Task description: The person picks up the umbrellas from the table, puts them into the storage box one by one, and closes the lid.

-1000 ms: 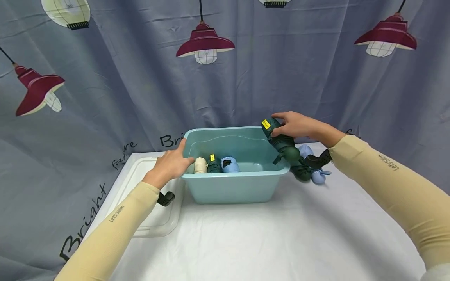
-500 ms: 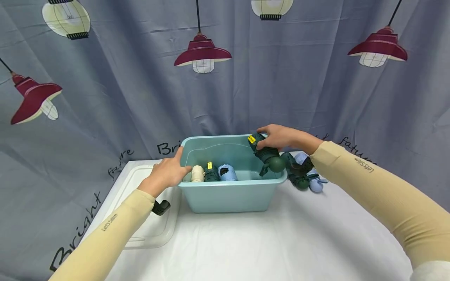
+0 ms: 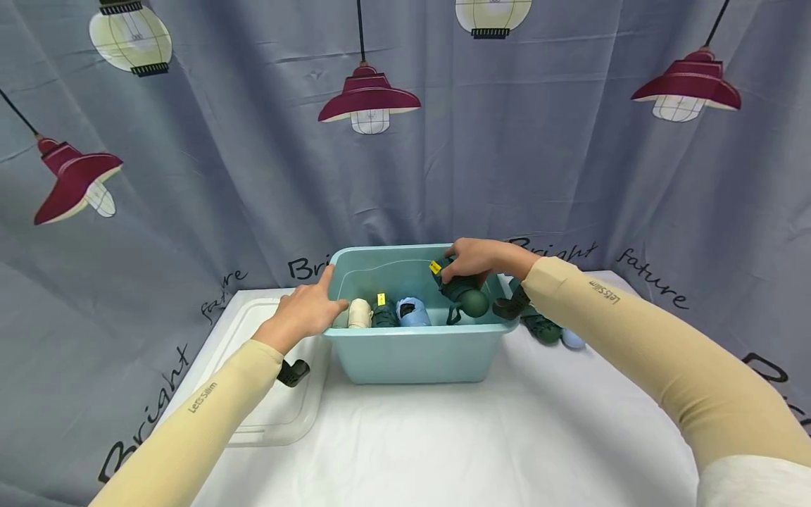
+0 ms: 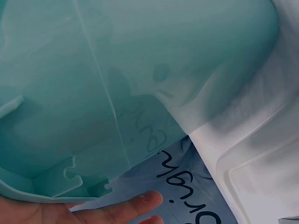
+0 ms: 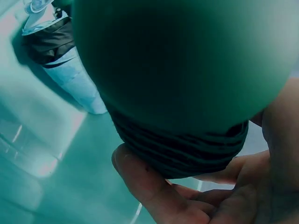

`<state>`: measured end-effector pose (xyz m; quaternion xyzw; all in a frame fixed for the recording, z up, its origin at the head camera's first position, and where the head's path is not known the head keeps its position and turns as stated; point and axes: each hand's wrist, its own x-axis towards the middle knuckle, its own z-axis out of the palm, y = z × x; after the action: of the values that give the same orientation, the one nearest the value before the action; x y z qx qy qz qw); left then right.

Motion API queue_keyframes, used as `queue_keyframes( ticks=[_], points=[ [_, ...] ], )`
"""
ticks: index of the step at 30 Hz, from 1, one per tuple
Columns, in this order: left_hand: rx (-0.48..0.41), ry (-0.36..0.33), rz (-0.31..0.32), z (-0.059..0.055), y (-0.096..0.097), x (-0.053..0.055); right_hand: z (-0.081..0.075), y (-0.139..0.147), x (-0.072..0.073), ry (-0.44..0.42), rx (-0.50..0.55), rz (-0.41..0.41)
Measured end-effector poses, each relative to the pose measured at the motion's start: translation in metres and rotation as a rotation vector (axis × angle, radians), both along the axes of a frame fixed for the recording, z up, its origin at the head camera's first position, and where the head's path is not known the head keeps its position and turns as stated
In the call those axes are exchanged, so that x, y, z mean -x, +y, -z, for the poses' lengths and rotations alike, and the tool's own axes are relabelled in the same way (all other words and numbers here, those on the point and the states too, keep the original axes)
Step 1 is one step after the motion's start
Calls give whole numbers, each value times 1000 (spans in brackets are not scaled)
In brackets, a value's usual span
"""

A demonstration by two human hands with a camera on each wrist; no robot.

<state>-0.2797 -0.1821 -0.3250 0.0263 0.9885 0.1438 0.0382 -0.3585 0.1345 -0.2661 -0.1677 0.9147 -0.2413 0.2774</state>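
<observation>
My right hand grips a dark green folded umbrella with a yellow tag, a round handle end and a strap. It is tilted inside the right half of a teal plastic bin. In the right wrist view, the round end fills the upper middle, with fingers around the pleated body. A cream folded umbrella, a dark green one and a light blue one lie side by side at the bin's left. My left hand rests on the bin's left rim, its fingers extended outside in the left wrist view.
Beside the bin's right end lie another dark green umbrella and a light blue one, partly hidden by the right forearm. A whitish lid lies left of the bin on the white-covered table. A printed curtain hangs behind.
My right hand has carried the green umbrella left and down, from over the bin's right rim to inside the bin. My left hand stays on the left rim.
</observation>
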Motion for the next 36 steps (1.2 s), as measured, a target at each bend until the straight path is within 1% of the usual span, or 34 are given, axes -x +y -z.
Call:
queue_keyframes(
  ticks=[3, 6, 9, 14, 20, 28, 32, 36],
  points=[
    [-1, -9, -3, 3, -4, -2, 7, -10, 1, -44, 13, -26],
    [-5, -9, -8, 3, -7, -2, 12, -15, 5, -50, 9, -30],
    [-4, -12, -18, 1, -7, -2, 14, -17, 9, -53, -16, -28],
    [2, -10, -10, 1, -4, 1, 18, -16, 17, -69, -72, -29],
    [-2, -16, -8, 0, 0, 1, 26, -18, 24, -88, -105, -52],
    [-14, -16, -6, -1, 1, 0, 34, -28, 27, -129, -160, -70],
    [-7, -31, -13, -1, 0, 0, 39, -33, 31, -149, -171, -66],
    [-14, -30, -11, 0, 0, -1, 47, -37, 31, -160, -196, -65]
  ],
)
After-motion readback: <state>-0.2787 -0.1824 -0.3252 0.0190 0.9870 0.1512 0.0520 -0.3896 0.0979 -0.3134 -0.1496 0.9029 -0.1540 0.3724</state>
